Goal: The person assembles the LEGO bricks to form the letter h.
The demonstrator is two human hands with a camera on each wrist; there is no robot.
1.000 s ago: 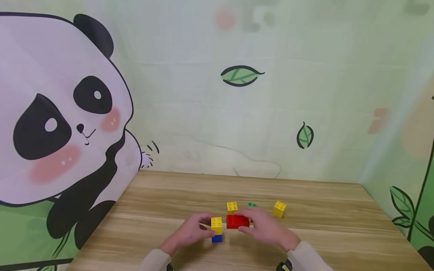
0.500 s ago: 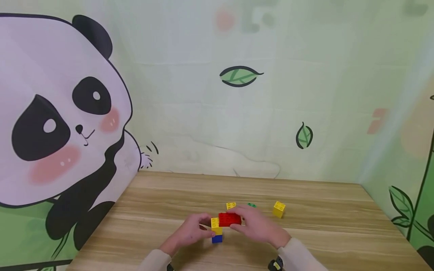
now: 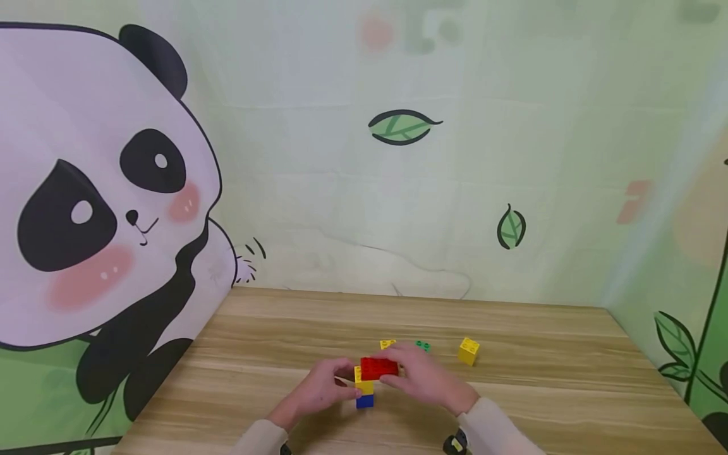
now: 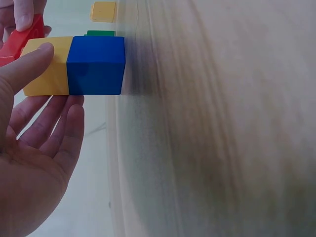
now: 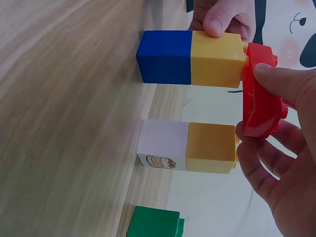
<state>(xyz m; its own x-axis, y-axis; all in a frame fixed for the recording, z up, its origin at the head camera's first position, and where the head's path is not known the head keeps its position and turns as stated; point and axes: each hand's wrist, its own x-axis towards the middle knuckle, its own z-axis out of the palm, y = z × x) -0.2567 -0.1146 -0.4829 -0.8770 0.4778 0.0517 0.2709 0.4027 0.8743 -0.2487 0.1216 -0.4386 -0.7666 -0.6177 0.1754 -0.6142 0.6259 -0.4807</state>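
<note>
My left hand (image 3: 320, 390) grips a yellow block (image 4: 59, 69) between thumb and fingers. That yellow block stands on a blue block (image 4: 96, 66), which rests on the wooden table (image 3: 273, 322). From the right, my right hand (image 3: 423, 377) pinches a long red block (image 5: 256, 98) by its sides, thumb on one face and fingertips on the other. One end of the red block lies over the studs of the yellow block, right at their tops in the right wrist view. Its other end reaches out past the stack, to the right.
Behind the hands stands another stack, a yellow block (image 5: 211, 145) on a white block (image 5: 163, 143) with a printed picture. A green block (image 5: 154, 222) is beside it, and a single yellow block (image 3: 469, 351) sits farther right. A panda-printed cloth (image 3: 318, 189) hangs behind the table.
My right hand has moved left with the red block, from beside the front stack to over its yellow top. My left hand has kept its grip in the same place.
</note>
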